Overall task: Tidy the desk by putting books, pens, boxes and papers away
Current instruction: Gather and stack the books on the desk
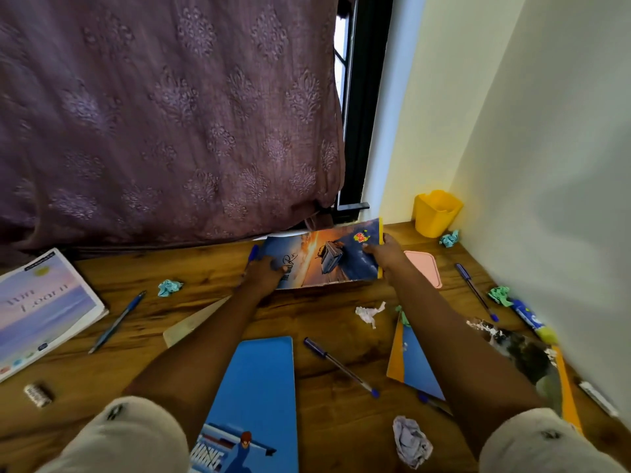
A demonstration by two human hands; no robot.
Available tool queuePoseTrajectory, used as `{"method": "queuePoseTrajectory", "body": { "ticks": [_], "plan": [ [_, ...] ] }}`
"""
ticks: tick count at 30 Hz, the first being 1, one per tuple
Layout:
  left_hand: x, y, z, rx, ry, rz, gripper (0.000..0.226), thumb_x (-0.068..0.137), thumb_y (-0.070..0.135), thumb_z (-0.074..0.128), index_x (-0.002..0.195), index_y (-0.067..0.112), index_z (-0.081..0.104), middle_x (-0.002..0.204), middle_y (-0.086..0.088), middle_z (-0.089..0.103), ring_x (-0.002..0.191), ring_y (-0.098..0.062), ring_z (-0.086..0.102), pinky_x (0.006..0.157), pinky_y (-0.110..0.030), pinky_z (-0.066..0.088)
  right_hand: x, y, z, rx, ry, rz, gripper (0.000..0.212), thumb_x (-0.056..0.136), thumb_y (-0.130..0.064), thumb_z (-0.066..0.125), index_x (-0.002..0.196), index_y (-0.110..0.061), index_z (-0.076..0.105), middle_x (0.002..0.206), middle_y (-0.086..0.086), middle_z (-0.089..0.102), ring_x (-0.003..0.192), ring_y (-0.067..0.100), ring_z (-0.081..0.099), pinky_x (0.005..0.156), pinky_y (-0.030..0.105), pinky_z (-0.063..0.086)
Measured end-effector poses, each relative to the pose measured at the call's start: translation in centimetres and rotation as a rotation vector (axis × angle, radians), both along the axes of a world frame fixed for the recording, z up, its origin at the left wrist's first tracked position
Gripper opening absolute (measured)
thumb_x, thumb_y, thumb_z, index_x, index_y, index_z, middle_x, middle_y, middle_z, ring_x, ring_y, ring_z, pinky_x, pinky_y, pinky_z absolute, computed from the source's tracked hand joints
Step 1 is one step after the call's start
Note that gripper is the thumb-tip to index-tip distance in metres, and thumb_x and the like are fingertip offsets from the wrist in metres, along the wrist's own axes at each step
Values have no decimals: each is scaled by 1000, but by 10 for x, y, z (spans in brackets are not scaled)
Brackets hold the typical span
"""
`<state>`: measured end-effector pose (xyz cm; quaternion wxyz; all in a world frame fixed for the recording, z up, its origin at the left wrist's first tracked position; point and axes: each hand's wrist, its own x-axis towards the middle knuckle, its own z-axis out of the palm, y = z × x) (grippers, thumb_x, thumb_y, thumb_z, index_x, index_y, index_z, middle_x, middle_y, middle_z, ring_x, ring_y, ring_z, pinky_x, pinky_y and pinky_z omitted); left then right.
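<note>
Both hands grasp the car-cover notebook (324, 257) by its ends, left hand (264, 271), right hand (384, 256), lifting it off the worktop (327, 322), presumably for stacking.

The wooden surface (341, 421) carries a pastel book (44, 312) at left, a blue book (256, 380) near, scattered pens (341, 367), crumpled papers (411, 442), and a yellow cup (435, 213) far right.

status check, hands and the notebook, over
Left hand and right hand both grip car-cover notebook, far side of desk. Pink box close on its right.
</note>
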<state>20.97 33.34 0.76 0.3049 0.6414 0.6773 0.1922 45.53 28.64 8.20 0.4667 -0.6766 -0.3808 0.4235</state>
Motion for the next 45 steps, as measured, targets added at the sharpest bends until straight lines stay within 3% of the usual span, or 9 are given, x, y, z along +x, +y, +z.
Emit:
{"method": "queuePoseTrajectory", "body": {
  "ticks": [7,11,14,20,25,33,35,38,45],
  "plan": [
    [-4,-81,45,368,-646,382,66,87,24,66,144,11,36,144,-9,40,130,-27,42,103,-30,35,-23,-71,25,380,449,-92,38,92,-4,52,130,-4,48,119,19,61,97,32,63,78,38,56],
    [1,-140,80,-8,-1471,553,60,90,17,62,143,10,36,125,-7,56,111,-25,56,85,-37,48,-61,-121,36,499,442,-179,45,92,-4,53,135,-6,42,126,16,58,101,28,62,85,42,55],
    [-10,-166,92,-37,-1655,401,44,89,-3,54,130,10,47,119,-11,62,98,-26,62,70,-35,57,-97,-162,27,491,428,-208,54,84,-21,65,134,-25,45,131,5,57,112,27,60,90,46,53],
    [-78,-184,114,38,-1415,247,45,91,-12,43,124,17,49,118,-6,62,100,-23,61,70,-32,57,-107,-206,12,195,580,-161,31,89,-28,60,119,-20,58,111,8,69,97,32,66,81,53,53],
    [-130,-183,132,-11,-1098,20,46,91,-12,44,134,3,45,126,-12,57,103,-27,61,84,-33,56,-123,-227,34,97,291,162,17,81,-29,70,92,-15,70,88,4,69,83,20,60,67,26,45],
    [-140,-273,41,-15,-678,93,51,94,14,55,139,27,37,126,-11,58,86,-16,64,60,-31,58,-188,-280,-45,137,10,57,16,89,-8,60,105,-8,63,101,10,70,96,27,66,86,40,54],
    [-146,-295,6,-46,-482,42,54,92,26,59,139,29,33,132,-11,55,100,-21,63,79,-41,58,-190,-294,-62,73,-125,97,24,87,-9,63,110,-14,61,105,6,69,99,25,65,89,39,52],
    [-153,-316,-34,76,235,-148,65,96,47,43,150,19,19,158,-8,19,145,-25,18,117,-49,8,-194,-304,-74,7,-516,175,39,87,-25,64,123,-14,56,115,7,66,105,25,62,90,33,49],
    [-155,-323,-32,162,314,-160,70,96,52,35,151,18,9,160,0,9,147,-17,2,117,-39,-6,-198,-304,-68,-164,-893,203,44,93,-35,52,128,-9,47,129,15,49,114,26,52,99,31,39]
  ]
}}
